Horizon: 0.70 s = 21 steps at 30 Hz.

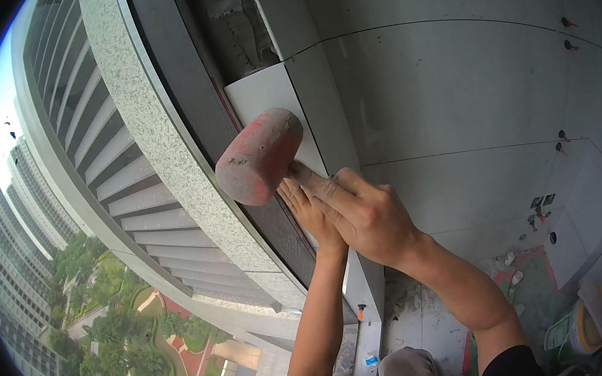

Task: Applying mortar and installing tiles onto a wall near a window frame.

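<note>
My right hand [371,213] is closed round the handle of a rubber mallet, most of the handle being hidden by the fingers. Its dusty red head [260,155] is in front of a narrow white tile [264,92] set along the wall's edge beside the dark window frame [188,74]. Whether the head touches the tile, I cannot tell. Just behind the right hand, my left hand [316,220] has its fingers stretched out along the narrow strip, and part of it is covered by the right hand.
Above the tile, rough cement [228,33] is exposed. Large grey tiles [446,90] cover the wall to the right. An orange clip [361,312] sits low on the strip. A bucket [559,333] stands at lower right. Left, beyond the frame, is a long drop towards trees [118,313].
</note>
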{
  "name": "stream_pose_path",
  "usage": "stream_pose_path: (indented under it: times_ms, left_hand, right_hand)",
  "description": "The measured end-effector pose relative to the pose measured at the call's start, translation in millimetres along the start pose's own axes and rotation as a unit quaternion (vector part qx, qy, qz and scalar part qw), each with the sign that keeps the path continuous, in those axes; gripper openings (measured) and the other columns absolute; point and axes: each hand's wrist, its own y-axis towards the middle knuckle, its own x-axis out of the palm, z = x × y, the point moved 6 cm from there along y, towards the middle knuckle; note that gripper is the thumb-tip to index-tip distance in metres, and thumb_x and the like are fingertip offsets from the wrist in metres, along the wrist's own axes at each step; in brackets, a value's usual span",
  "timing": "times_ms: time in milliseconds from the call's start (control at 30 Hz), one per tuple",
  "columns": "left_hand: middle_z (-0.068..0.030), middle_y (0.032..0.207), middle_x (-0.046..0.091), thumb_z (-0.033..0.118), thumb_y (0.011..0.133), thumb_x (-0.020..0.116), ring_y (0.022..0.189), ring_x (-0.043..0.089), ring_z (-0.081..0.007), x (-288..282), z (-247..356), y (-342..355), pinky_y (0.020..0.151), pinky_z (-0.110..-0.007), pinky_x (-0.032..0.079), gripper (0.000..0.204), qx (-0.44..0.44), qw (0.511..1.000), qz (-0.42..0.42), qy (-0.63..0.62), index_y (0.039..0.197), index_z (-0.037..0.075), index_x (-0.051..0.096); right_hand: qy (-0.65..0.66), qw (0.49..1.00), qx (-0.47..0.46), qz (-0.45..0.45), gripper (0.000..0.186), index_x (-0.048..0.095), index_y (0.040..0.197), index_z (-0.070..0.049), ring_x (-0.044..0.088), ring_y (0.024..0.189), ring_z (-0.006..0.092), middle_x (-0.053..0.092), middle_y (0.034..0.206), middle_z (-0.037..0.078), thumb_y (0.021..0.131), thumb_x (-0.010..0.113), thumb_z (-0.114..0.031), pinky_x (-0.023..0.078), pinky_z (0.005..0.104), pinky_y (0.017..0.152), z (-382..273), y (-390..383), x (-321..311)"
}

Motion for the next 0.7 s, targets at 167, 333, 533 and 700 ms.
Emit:
stream_pose_path:
  times_ms: [167, 333, 533, 700]
  left_hand:
    - [-0.0268, 0.184, 0.026, 0.034, 0.115, 0.056, 0.172, 0.021, -0.0459, 1.1, -3.1, -0.2, 0.14, -0.059, 0.019, 0.077, 0.028, 0.999, 0.011, 0.021, 0.177, -0.003, 0.03]
    - [-0.0262, 0.186, 0.022, 0.033, 0.114, 0.055, 0.174, 0.018, -0.0451, 0.4, -4.5, 4.1, 0.141, -0.059, 0.016, 0.077, -0.009, 0.999, -0.023, 0.02, 0.177, -0.003, 0.029]
    - [-0.0253, 0.187, 0.022, 0.03, 0.115, 0.054, 0.174, 0.017, -0.045, -6.1, 5.1, 5.5, 0.141, -0.058, 0.016, 0.075, 0.034, 0.999, 0.0, 0.024, 0.177, -0.003, 0.029]
    - [-0.0254, 0.186, 0.023, 0.028, 0.115, 0.053, 0.174, 0.018, -0.0451, -3.6, 2.0, 5.8, 0.141, -0.057, 0.017, 0.073, 0.009, 0.999, -0.02, 0.038, 0.177, -0.002, 0.03]
  right_hand:
    - [-0.006, 1.0, 0.022, -0.005, 0.057, 0.066, 0.16, -0.017, 0.075, 0.067, 0.0282, 0.067, 0.093, 0.01, 0.104, 0.073, -0.013, 0.067, 0.0408, 0.063, 11.1, 5.4, 6.2]
    - [-0.006, 1.0, 0.005, 0.028, 0.057, 0.065, 0.161, -0.017, 0.074, 0.066, 0.028, 0.065, 0.09, 0.01, 0.105, 0.073, -0.014, 0.066, 0.0407, 0.062, 7.4, 2.3, 3.5]
    - [-0.023, 1.0, 0.007, -0.003, 0.059, 0.064, 0.163, -0.018, 0.074, 0.066, 0.0275, 0.065, 0.09, 0.01, 0.104, 0.074, -0.014, 0.066, 0.0405, 0.061, 6.1, 2.2, 3.1]
    - [-0.012, 1.0, 0.0, 0.006, 0.059, 0.065, 0.162, -0.019, 0.074, 0.065, 0.0274, 0.064, 0.089, 0.009, 0.104, 0.072, -0.011, 0.066, 0.0403, 0.061, 6.3, 1.1, 2.2]
